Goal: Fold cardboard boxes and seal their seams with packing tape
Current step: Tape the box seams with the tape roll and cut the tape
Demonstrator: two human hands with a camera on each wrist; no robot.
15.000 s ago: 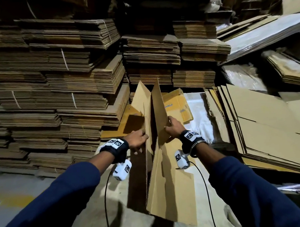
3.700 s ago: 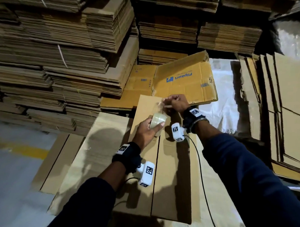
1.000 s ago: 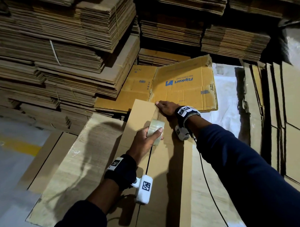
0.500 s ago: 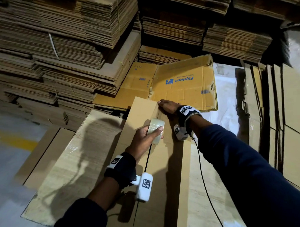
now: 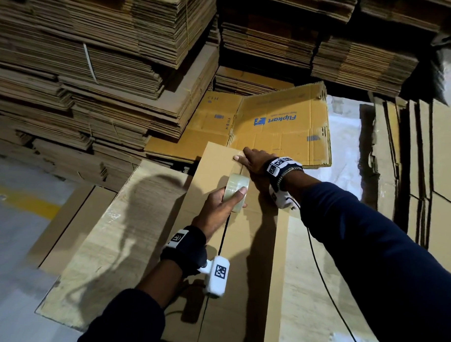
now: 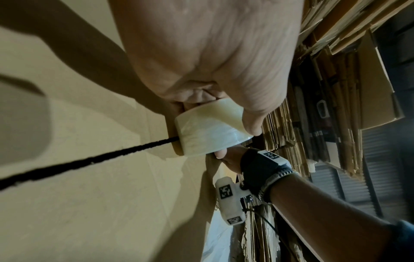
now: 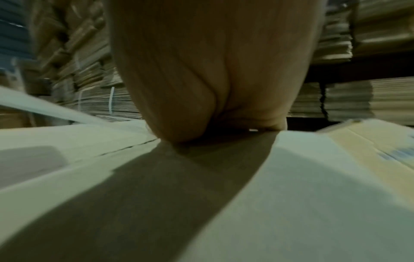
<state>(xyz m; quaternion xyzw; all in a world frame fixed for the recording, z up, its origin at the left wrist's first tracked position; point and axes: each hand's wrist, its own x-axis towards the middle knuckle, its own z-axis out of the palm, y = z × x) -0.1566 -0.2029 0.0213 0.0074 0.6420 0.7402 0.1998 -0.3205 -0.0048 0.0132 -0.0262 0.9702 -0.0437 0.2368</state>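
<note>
A long folded cardboard box [image 5: 237,247] lies flat in front of me, its dark seam [image 5: 223,237] running lengthwise. My left hand [image 5: 220,204] grips a roll of clear packing tape [image 5: 236,191] standing on the seam; in the left wrist view the roll [image 6: 208,131] sits under the thumb at the slit's end [image 6: 89,162]. My right hand [image 5: 252,159] lies flat with straight fingers at the box's far end, pressing on the seam just beyond the roll. The right wrist view shows only the palm [image 7: 212,70] down on the cardboard.
The box rests on larger flat cardboard sheets [image 5: 114,236] on the floor. A printed yellow-brown carton [image 5: 281,125] lies flat just beyond it. Tall stacks of flattened cartons [image 5: 101,73] rise behind and left; more sheets [image 5: 436,176] lean at the right. Grey floor [image 5: 14,229] at left.
Over the last second the left hand has drawn the tape roll slightly toward me along the seam. The right hand stays pressed at the far end.
</note>
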